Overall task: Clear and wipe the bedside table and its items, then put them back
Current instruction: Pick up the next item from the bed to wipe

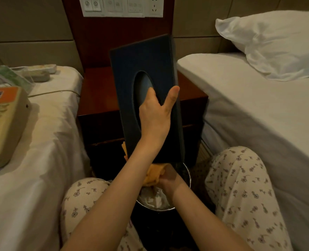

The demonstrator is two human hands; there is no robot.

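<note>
A dark blue tissue box [132, 69] with an oval opening stands upright on end in front of the wooden bedside table [97, 95]. My left hand [156, 115] grips it, fingers hooked into the oval opening and thumb laid against the front face. Below the box, my right hand [170, 178] holds an orange cloth [153, 175] bunched against the box's lower end. The tabletop is bare where it shows; the box hides its middle.
A beige telephone [3, 124] with an orange panel lies on the left bed, with remotes and a green leaflet [32, 73] behind it. A waste bin [157, 200] with white paper sits between my knees. The right bed carries a white pillow [269, 44].
</note>
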